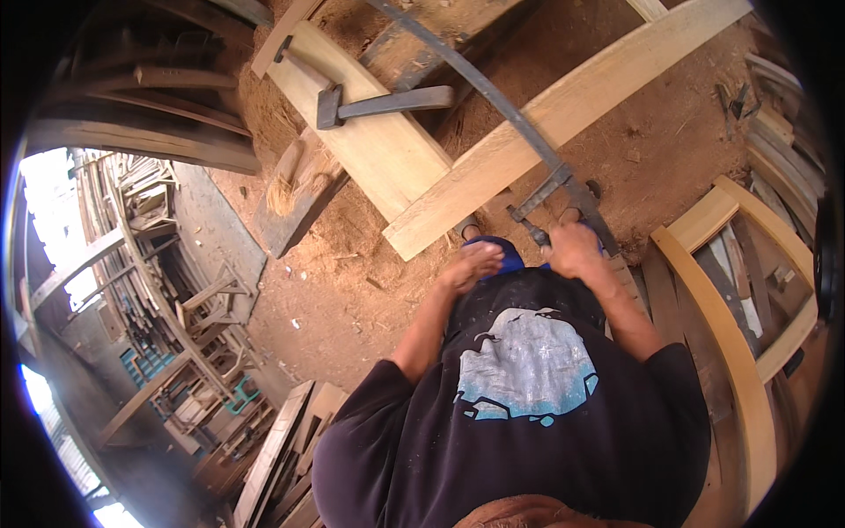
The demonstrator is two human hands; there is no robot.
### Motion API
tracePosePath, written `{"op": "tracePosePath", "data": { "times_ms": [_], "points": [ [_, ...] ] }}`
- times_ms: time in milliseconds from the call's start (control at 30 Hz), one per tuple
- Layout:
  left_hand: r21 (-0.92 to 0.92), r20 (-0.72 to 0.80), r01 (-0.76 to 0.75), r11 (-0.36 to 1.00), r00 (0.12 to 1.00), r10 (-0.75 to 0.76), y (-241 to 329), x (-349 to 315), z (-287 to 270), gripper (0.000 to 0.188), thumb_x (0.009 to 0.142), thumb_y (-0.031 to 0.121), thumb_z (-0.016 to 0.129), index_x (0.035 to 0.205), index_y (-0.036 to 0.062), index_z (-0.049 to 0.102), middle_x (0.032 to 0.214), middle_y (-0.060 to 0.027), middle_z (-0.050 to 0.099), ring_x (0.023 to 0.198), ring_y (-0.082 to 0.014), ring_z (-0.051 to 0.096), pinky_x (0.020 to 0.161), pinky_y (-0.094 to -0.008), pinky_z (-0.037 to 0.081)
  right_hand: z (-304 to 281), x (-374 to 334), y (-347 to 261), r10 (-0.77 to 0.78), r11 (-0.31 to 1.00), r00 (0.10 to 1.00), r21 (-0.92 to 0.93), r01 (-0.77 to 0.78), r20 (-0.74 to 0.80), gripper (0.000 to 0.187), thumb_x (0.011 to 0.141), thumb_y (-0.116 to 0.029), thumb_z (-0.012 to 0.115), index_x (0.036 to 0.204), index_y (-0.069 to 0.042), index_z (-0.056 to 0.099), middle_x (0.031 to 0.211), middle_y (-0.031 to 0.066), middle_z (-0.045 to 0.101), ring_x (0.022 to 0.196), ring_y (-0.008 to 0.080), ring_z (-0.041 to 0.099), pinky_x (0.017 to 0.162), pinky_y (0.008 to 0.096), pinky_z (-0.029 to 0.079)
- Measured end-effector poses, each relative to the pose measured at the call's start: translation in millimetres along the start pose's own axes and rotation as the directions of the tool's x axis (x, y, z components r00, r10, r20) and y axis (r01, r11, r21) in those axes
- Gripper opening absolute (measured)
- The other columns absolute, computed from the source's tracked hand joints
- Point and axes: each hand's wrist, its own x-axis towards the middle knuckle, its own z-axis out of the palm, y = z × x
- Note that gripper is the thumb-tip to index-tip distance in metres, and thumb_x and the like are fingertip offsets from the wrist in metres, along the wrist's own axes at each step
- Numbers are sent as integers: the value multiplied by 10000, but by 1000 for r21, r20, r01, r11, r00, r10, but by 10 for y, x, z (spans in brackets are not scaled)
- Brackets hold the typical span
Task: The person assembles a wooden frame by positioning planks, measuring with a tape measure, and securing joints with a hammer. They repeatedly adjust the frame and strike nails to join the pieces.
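A long dark metal bar clamp [480,81] crosses a pale wooden rail [581,119]; its sliding jaw [541,194] sits near my right hand. My right hand [574,249] is closed around the clamp's screw handle [535,233], whose far part shows beyond the fingers. My left hand [475,267] hovers in front of my body, fingers stretched out, holding nothing. The rail meets a wide pale board [361,145] at an angle. A hammer [396,103] lies across that board, its head toward the left.
Wood shavings [343,273] cover the ground. A dark rough timber [304,198] lies under the board. To the right leans a curved wooden frame [717,290]. Stacked lumber [167,238] fills the left side, with more planks [290,449] at lower left.
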Motion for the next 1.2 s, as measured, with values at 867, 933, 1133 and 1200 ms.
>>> {"op": "tracePosePath", "data": {
  "times_ms": [867, 933, 1133, 1200],
  "points": [
    [614, -59, -292, 734, 910, 411, 1317, 86, -1834, 554, 831, 221, 778, 1267, -50, 572, 1172, -154, 672, 1028, -240, 647, 912, -362, 507, -1201, 2102, -2411, -225, 922, 972, -338, 189, -70, 393, 722, -219, 696, 1028, 27, 679, 1026, 224, 706, 953, 323, 705, 752, 416, 565],
    [635, -40, -244, 733, 937, 346, 1329, 149, -1886, 559, 832, 233, 781, 1271, -42, 573, 1174, -146, 673, 1024, -235, 647, 909, -362, 509, -1090, 1970, -2431, -264, 956, 961, -158, 249, -86, 360, 665, -249, 670, 873, 43, 705, 894, 245, 698, 877, 359, 700, 711, 442, 547],
    [718, 153, -401, 569, 888, 433, 1249, 390, -2292, 695, 783, 436, 805, 1230, -57, 606, 1131, -183, 691, 1018, -244, 653, 885, -368, 519, -549, 1649, -2357, -281, 950, 938, 77, 301, -203, 525, 624, -381, 717, 925, 48, 682, 918, 298, 669, 886, 412, 672, 756, 470, 525],
    [798, 133, -260, 544, 956, 262, 1243, 473, -2371, 734, 761, 548, 783, 1142, -66, 654, 1093, -202, 698, 986, -255, 664, 847, -392, 529, -169, 1462, -2102, -326, 937, 855, -15, 350, -403, 549, 658, -413, 725, 985, 23, 657, 971, 269, 665, 921, 417, 652, 805, 471, 523]
  ]
}}
